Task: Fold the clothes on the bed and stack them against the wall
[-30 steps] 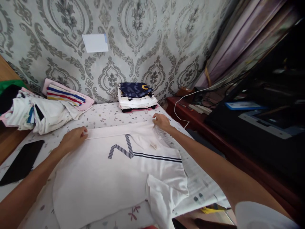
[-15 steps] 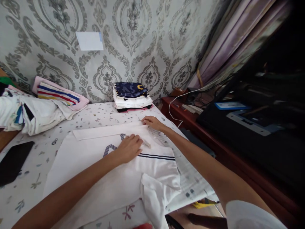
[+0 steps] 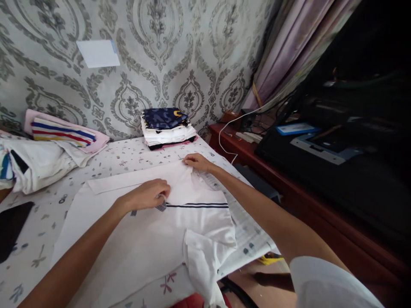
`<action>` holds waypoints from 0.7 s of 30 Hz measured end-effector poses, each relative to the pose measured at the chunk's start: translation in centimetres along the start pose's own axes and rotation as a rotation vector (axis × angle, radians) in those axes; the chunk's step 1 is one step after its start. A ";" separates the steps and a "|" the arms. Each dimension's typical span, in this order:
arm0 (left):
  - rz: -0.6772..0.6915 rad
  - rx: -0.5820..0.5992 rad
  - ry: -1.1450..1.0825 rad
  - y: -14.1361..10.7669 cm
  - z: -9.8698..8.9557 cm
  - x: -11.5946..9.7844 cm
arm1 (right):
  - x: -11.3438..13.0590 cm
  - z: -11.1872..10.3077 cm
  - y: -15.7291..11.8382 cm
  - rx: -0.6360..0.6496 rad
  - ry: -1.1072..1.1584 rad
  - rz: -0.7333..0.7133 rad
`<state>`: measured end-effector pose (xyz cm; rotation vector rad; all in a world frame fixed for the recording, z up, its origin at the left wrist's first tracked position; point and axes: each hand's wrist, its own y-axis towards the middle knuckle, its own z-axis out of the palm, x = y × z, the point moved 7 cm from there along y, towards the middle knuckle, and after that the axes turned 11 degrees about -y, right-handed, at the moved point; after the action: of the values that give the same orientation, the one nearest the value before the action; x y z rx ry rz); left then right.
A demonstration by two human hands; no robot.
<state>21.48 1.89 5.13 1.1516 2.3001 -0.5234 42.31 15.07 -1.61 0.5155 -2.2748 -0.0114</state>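
Note:
A white shirt (image 3: 138, 244) with navy stripes across its chest lies spread on the patterned sheet, its far side folded over. My left hand (image 3: 149, 193) is closed on the shirt's fabric near the middle, beside a striped trim (image 3: 161, 205) that shows below the fingers. At the far edge, by the shoulder end, my right hand (image 3: 197, 162) pinches the white cloth between thumb and fingers. One sleeve (image 3: 202, 256) hangs over the near edge of the bedding.
A folded stack of clothes (image 3: 168, 128) stands against the wall. To the left lie a heap of white clothes (image 3: 45, 162), a striped folded cloth (image 3: 62, 133) and a dark phone-like slab (image 3: 14, 229). A reddish-brown cabinet (image 3: 244, 149) with a white cable (image 3: 221, 137) borders the right side.
The view has shifted, so most things sit further left. My left hand has moved left across the shirt and its fingers have curled into the fabric. My right hand stays at the far edge.

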 end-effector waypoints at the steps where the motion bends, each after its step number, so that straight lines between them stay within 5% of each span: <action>1: -0.015 0.026 0.000 -0.4 -0.1 0.4 | 0.0 0.1 -0.1 0.006 0.007 -0.003; 7: 0.069 -0.069 -0.084 -0.4 -0.1 -0.7 | -0.1 0.2 -0.3 0.013 0.055 -0.014; 11: 0.121 -0.116 0.117 2.1 2.9 -3.2 | 0.2 0.1 -0.3 0.017 0.042 -0.026; 15: 0.057 -0.112 0.301 4.2 5.1 -3.2 | 0.4 -0.1 -0.4 0.011 0.020 -0.039; 21: 0.014 -0.259 -0.324 3.0 0.1 -0.5 | 0.2 0.0 -0.4 -0.013 0.020 -0.044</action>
<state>24.17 3.22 5.02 0.8854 2.0091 -0.3626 42.36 14.61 -1.50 0.5562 -2.2417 -0.0425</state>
